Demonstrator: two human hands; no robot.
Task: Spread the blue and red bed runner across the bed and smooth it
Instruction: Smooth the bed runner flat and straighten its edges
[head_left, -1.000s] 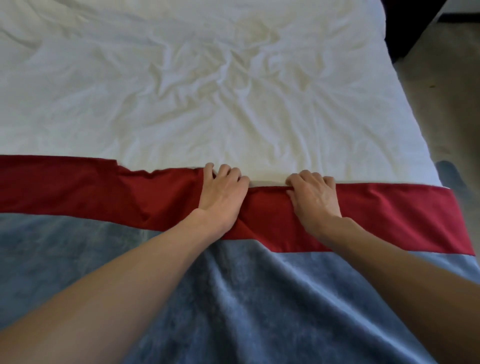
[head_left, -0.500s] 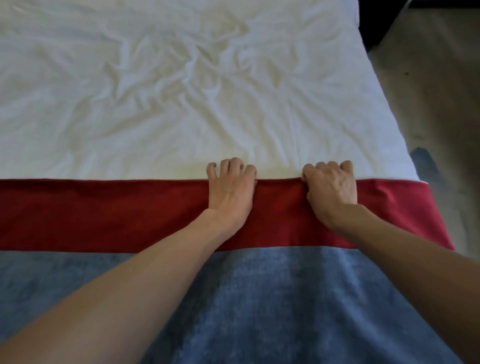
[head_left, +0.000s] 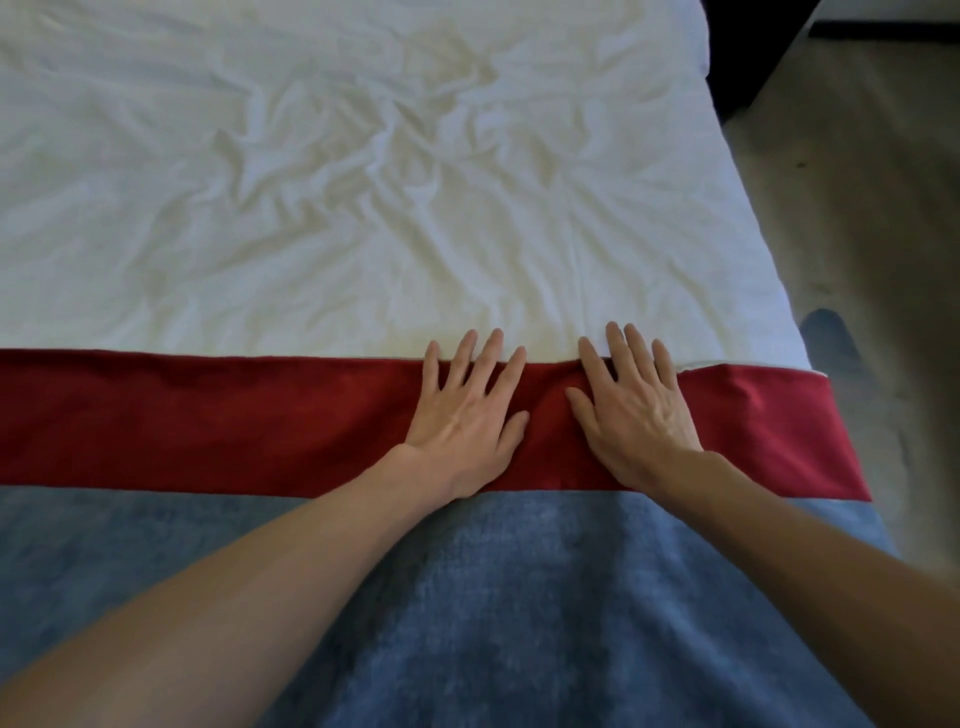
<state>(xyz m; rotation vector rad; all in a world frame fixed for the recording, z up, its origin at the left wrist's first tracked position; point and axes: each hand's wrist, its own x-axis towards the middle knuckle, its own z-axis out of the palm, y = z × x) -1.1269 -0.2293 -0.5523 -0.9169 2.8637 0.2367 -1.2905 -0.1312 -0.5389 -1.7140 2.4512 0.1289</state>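
The bed runner (head_left: 249, 421) lies across the near part of the bed (head_left: 727, 244). Its red band (head_left: 156, 415) goes from the left side of the picture all the way to the right side of the bed. Its blue part (head_left: 493, 597) lies closer to the person. The red band looks flat, with a small soft fold between the two hands. At the right side, the runner goes over the edge of the bed and dips down.

The left hand (head_left: 465, 415) lies flat on the red band. Its grip is wide: the fingers are straight and spread, and they hold nothing. The right hand (head_left: 634, 410) lies just beside it, flat on the red band too. Its grip is also wide, with spread fingers. The hands are near each other but do not touch. The fingertips of both hands reach over the far edge of the red band onto the white sheet (head_left: 311, 208). Both bare forearms stretch over the blue part.

The white sheet covers the rest of the bed and has many wrinkles. To the right of the bed is a grey floor (head_left: 872, 218).
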